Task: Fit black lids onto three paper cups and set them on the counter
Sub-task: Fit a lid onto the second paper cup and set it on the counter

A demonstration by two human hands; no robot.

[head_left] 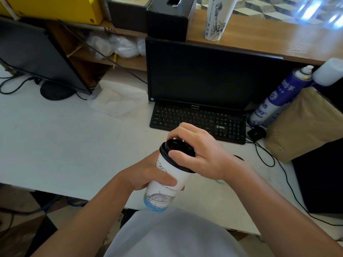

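I hold a white paper cup (163, 193) with blue and black line drawings, tilted, over the front edge of the white desk. My left hand (150, 175) wraps around its middle. A black lid (176, 147) sits on the cup's rim, and my right hand (196, 154) grips that lid from above with thumb and fingers around its edge. A stack of similar white cups (217, 19) stands on the wooden counter (269, 38) behind the monitor. Something small and dark (238, 157) shows on the desk just behind my right wrist; I cannot tell what it is.
A black monitor (207, 76) and keyboard (198, 121) stand straight ahead on the white desk (65, 145). A blue-and-white spray can (276, 97), a brown package (306, 123) and a mouse (257, 133) crowd the right. A second screen (37, 54) is at the left.
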